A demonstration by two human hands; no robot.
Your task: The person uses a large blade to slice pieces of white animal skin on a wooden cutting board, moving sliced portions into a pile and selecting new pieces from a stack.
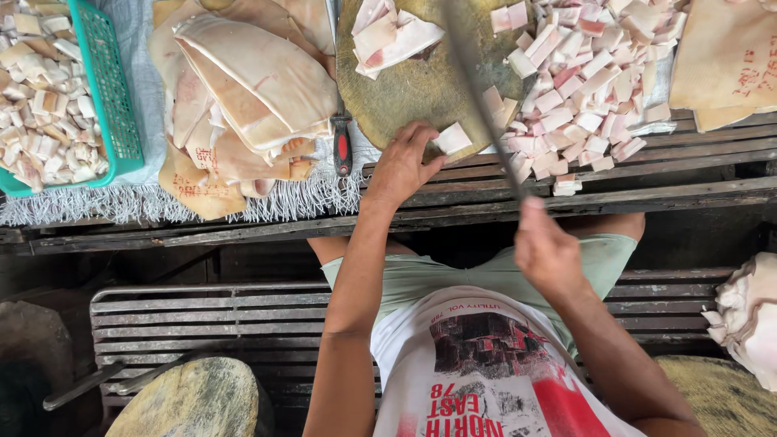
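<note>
My left hand (402, 164) rests at the near edge of a round wooden chopping block (409, 93), with its fingertips on a pale cube of pork fat (452, 137). Nearer my body, my right hand (546, 249) grips the handle of a long knife (477, 89). The motion-blurred blade reaches up over the block. Several thick cut strips of pork (388, 36) lie at the block's far side. A heap of cut cubes (583, 81) spreads right of the block.
Large slabs of pork skin (251, 89) are stacked left of the block, next to a second knife with a red and black handle (342, 147). A green basket (109, 97) holds several cubes. More tan slabs (728, 57) lie far right. Below are a slatted bench (202, 316), another round block (194, 400) and pale fat (749, 316).
</note>
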